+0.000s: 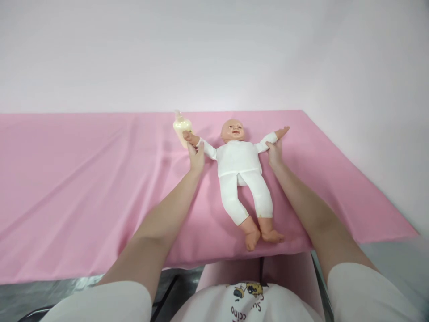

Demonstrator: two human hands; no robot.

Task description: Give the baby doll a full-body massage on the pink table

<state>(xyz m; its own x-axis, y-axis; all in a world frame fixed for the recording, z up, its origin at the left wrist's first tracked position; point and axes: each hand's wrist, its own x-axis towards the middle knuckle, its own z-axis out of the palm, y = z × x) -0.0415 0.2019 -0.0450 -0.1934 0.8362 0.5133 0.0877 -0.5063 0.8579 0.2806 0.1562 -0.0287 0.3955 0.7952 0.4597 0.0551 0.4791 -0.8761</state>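
Note:
A baby doll [239, 158] in a white top and trousers lies on its back on the pink cloth, head toward the wall and bare feet toward me. Its two arms are spread out to the sides. My left hand [196, 156] is closed around the doll's forearm on the left, near the wrist. Around the other forearm, on the right, my right hand [275, 153] is closed too, the thumb showing on the sleeve. Just behind the doll's left-side hand, a baby bottle [182, 126] with pale yellowish contents is partly covered by that hand.
The pink cloth [83, 192] covers the table and is creased on the left. White walls [214, 53] rise behind the table and on the right. The table's front edge lies close to my lap.

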